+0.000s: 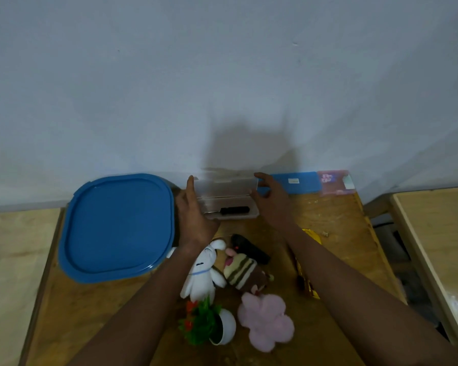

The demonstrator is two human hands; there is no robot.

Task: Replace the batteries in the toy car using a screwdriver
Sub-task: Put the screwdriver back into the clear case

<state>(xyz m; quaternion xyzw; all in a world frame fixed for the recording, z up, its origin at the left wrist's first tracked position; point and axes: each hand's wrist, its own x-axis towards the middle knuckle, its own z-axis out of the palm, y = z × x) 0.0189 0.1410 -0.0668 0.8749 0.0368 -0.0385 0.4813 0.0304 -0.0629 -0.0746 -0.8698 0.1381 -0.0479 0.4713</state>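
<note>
Forearms of mine reach forward over three plush toys and one small potted plant on the wooden surface. My left hand and right hand flank one clear plastic case, fingers apart, steadying its raised lid. One black-handled screwdriver lies inside. I cannot pick out the toy car.

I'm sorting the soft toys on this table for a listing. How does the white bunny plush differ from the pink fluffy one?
The white bunny plush has a stitched face, long ears and a thin blue line at its neck; the pink fluffy plush shows no face from here and looks like a lobed, flower-like shape. The bunny lies partly under the left forearm, closer to the wall; the pink one lies nearer the person, beside the small white pot. Both lie flat on the wooden table.
</note>
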